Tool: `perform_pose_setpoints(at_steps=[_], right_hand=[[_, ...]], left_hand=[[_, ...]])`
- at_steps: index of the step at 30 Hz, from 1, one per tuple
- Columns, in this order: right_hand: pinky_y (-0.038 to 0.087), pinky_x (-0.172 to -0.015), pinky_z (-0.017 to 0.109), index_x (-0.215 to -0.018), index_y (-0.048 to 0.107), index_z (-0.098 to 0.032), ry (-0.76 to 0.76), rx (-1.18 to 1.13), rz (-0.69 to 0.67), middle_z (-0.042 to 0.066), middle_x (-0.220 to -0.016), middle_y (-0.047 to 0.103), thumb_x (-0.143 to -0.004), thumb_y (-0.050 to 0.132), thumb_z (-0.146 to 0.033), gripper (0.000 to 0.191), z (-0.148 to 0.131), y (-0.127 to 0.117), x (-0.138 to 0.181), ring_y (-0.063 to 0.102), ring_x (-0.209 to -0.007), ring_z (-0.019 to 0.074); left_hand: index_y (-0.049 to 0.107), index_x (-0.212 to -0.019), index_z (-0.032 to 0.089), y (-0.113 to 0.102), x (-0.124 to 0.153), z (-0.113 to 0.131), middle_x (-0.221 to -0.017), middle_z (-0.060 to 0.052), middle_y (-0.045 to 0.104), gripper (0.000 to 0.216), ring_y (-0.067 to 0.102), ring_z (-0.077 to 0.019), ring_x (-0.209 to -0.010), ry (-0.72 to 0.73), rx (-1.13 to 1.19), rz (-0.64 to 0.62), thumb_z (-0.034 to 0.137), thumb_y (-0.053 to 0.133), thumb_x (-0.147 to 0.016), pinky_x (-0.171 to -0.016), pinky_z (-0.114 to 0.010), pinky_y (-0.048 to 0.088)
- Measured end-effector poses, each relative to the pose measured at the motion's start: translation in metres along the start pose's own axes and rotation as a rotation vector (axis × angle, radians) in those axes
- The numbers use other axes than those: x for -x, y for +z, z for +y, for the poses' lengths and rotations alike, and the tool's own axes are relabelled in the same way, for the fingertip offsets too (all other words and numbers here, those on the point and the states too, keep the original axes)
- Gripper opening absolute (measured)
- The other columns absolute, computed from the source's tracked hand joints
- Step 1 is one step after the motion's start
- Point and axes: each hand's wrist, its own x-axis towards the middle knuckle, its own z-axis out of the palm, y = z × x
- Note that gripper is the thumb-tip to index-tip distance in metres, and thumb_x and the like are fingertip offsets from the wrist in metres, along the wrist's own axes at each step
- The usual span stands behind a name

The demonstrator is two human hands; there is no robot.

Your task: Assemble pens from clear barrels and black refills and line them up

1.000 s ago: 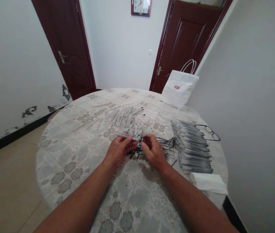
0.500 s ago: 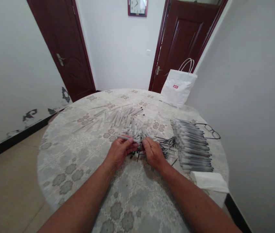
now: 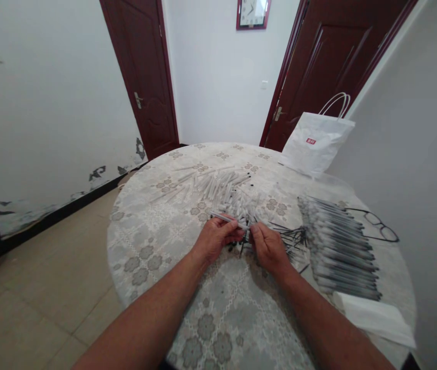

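My left hand [image 3: 218, 240] is closed around a pale, see-through pen barrel [image 3: 223, 218], which slants down toward the right. My right hand [image 3: 270, 247] is pinched at that barrel's right end; whatever small part its fingertips hold is hidden. Just beyond both hands is a heap of small whitish pen parts [image 3: 244, 206]. Thin black pen refills [image 3: 291, 235] lie fanned out to the right of my right hand, and a few small black pieces sit below my fingers. Farther back, loose clear pen barrels [image 3: 216, 185] are spread over the cloth.
A thick row of dark-filled pens [image 3: 337, 252] lies at the right, with eyeglasses [image 3: 380, 226] beside it. Folded white paper or cloth [image 3: 374, 316] is near the right edge. A white paper bag [image 3: 318, 141] stands at the back of the round, patterned-cloth-covered table [image 3: 149, 216].
The view has swung left, so everything appears farther right. Both hands keep their grip, and my right fingertips now meet the barrel's end more closely.
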Motion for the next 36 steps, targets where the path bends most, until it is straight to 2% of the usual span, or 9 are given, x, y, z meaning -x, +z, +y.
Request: perform_pose_setpoints(at_steps=[4, 6, 9, 14, 17, 21, 25, 31, 36], right_hand=[[0.043, -0.068, 0.029, -0.101, 0.057, -0.021, -0.038, -0.047, 0.056, 0.002, -0.082, 0.064, -0.098, 0.046, -0.039, 0.022, -0.003, -0.001, 0.002, 0.058, -0.071, 0.0176], [0.043, -0.071, 0.030, -0.107, 0.056, -0.021, -0.070, -0.015, 0.072, 0.004, -0.088, 0.065, -0.096, 0.050, -0.038, 0.021, -0.004, -0.001, 0.002, 0.059, -0.075, 0.0182], [0.042, -0.072, 0.030, -0.099, 0.057, -0.022, -0.083, 0.042, 0.075, 0.004, -0.086, 0.064, -0.098, 0.044, -0.036, 0.019, -0.004, 0.001, 0.001, 0.058, -0.077, 0.0192], [0.038, -0.063, 0.029, -0.077, 0.052, -0.024, -0.045, 0.045, -0.006, 0.000, -0.067, 0.055, -0.102, 0.036, -0.037, 0.032, -0.003, 0.000, 0.001, 0.052, -0.064, 0.0173], [0.039, -0.063, 0.029, -0.085, 0.056, -0.023, -0.041, -0.002, 0.017, 0.000, -0.070, 0.058, -0.101, 0.040, -0.037, 0.027, -0.004, -0.001, 0.001, 0.053, -0.065, 0.0173], [0.041, -0.071, 0.030, -0.098, 0.057, -0.022, -0.113, 0.038, 0.060, 0.003, -0.083, 0.062, -0.097, 0.047, -0.036, 0.017, -0.005, -0.001, 0.001, 0.057, -0.075, 0.0189], [0.039, -0.071, 0.030, -0.091, 0.056, -0.023, -0.110, 0.090, 0.035, 0.003, -0.083, 0.060, -0.100, 0.041, -0.034, 0.021, -0.004, 0.000, 0.000, 0.056, -0.078, 0.0197], [0.034, -0.062, 0.029, -0.077, 0.049, -0.024, -0.079, 0.082, 0.021, -0.001, -0.067, 0.053, -0.103, 0.035, -0.037, 0.032, -0.006, -0.001, 0.001, 0.050, -0.064, 0.0174], [0.032, -0.058, 0.028, -0.068, 0.044, -0.024, -0.009, 0.079, 0.120, -0.002, -0.059, 0.049, -0.103, 0.035, -0.041, 0.039, -0.001, -0.008, -0.001, 0.047, -0.057, 0.0160]], left_hand=[[0.061, -0.096, 0.015, -0.001, 0.000, 0.002, -0.080, -0.006, 0.072, 0.034, 0.071, -0.0167, -0.071, 0.041, 0.020, 0.035, 0.032, 0.081, -0.075, -0.069, -0.030, 0.060], [0.061, -0.095, 0.014, -0.001, 0.000, 0.003, -0.080, -0.006, 0.072, 0.035, 0.071, -0.0168, -0.071, 0.036, 0.026, 0.027, 0.032, 0.083, -0.074, -0.068, -0.030, 0.060], [0.061, -0.094, 0.014, -0.001, 0.000, 0.001, -0.081, -0.006, 0.072, 0.036, 0.072, -0.0174, -0.071, 0.020, 0.023, -0.001, 0.032, 0.084, -0.072, -0.069, -0.031, 0.061], [0.062, -0.095, 0.015, -0.001, 0.000, -0.001, -0.081, -0.005, 0.072, 0.036, 0.072, -0.0180, -0.073, 0.013, -0.007, -0.017, 0.033, 0.083, -0.073, -0.071, -0.032, 0.061], [0.063, -0.095, 0.015, -0.001, 0.000, -0.001, -0.081, -0.006, 0.072, 0.036, 0.072, -0.0180, -0.072, 0.021, -0.015, 0.001, 0.034, 0.083, -0.073, -0.069, -0.032, 0.060], [0.063, -0.094, 0.015, -0.001, 0.000, 0.000, -0.081, -0.006, 0.072, 0.035, 0.071, -0.0168, -0.071, 0.031, -0.013, 0.008, 0.035, 0.082, -0.074, -0.067, -0.029, 0.060], [0.063, -0.093, 0.015, -0.001, 0.000, -0.001, -0.080, -0.005, 0.071, 0.034, 0.071, -0.0167, -0.071, 0.029, -0.027, -0.012, 0.035, 0.082, -0.074, -0.067, -0.030, 0.060], [0.065, -0.092, 0.013, -0.004, 0.000, 0.006, -0.082, -0.007, 0.071, 0.036, 0.071, -0.0177, -0.070, 0.044, -0.077, -0.039, 0.039, 0.081, -0.074, -0.066, -0.032, 0.061], [0.065, -0.091, 0.014, -0.019, -0.006, 0.022, -0.082, -0.004, 0.070, 0.033, 0.069, -0.0151, -0.069, 0.161, -0.021, 0.082, 0.037, 0.081, -0.074, -0.064, -0.030, 0.061]])
